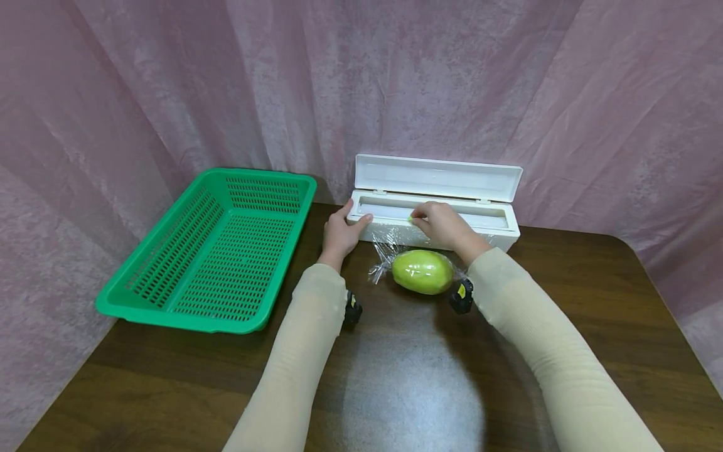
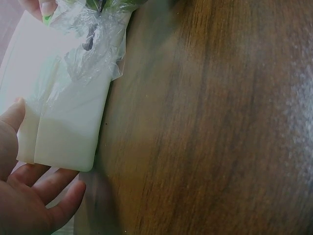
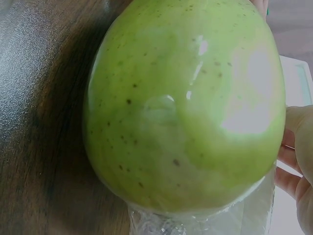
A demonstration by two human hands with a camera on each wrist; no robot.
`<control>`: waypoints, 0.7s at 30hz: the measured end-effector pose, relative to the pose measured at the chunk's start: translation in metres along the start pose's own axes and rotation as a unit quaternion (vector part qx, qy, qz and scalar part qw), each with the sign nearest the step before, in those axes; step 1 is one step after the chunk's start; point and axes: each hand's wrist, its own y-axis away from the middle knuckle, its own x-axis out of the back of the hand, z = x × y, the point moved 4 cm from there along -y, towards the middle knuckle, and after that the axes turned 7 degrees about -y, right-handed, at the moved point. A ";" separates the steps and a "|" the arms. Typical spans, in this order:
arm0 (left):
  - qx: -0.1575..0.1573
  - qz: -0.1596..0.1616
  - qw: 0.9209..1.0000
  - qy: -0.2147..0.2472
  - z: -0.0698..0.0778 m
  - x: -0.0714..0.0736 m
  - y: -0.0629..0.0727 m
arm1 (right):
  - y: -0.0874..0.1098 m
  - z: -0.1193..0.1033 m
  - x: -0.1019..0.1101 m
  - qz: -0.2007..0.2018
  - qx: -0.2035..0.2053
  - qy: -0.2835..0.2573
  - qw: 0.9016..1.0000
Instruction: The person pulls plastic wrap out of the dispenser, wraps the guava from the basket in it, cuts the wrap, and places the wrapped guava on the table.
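A white cling film dispenser point(image 1: 390, 231) lies across the table with its lid point(image 1: 437, 179) raised. My left hand point(image 1: 340, 233) holds its left end, thumb over the top edge and fingers around the end, as the left wrist view shows. At the front edge, my right hand point(image 1: 443, 225) pinches a small green slider point(image 1: 410, 219). A smooth green oval fruit point(image 1: 422, 272), wrapped in clear film point(image 2: 93, 49), lies just in front of the dispenser, below the right hand. In the right wrist view the speckled fruit point(image 3: 181, 107) covers much of the right hand's surroundings.
A green slotted plastic basket point(image 1: 271, 301) stands at the left of the brown wooden table point(image 1: 407, 389). Behind it all hangs a pink curtain point(image 1: 316, 81). Dark wrist cameras point(image 1: 462, 296) sit beside both cuffs, the right one close to the fruit.
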 end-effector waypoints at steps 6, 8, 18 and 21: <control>0.003 -0.001 1.000 0.000 -0.001 0.000 0.000 | 0.000 0.000 0.001 0.000 -0.004 0.000 1.000; 0.004 -0.001 1.000 0.001 -0.001 -0.001 0.000 | 0.001 0.001 0.001 0.000 -0.003 0.000 1.000; -0.002 0.000 1.000 -0.001 -0.001 0.000 -0.001 | 0.004 0.004 0.002 0.009 -0.004 -0.006 1.000; -0.002 0.001 1.000 -0.003 -0.001 0.000 -0.001 | 0.005 0.005 0.002 0.010 -0.004 -0.009 1.000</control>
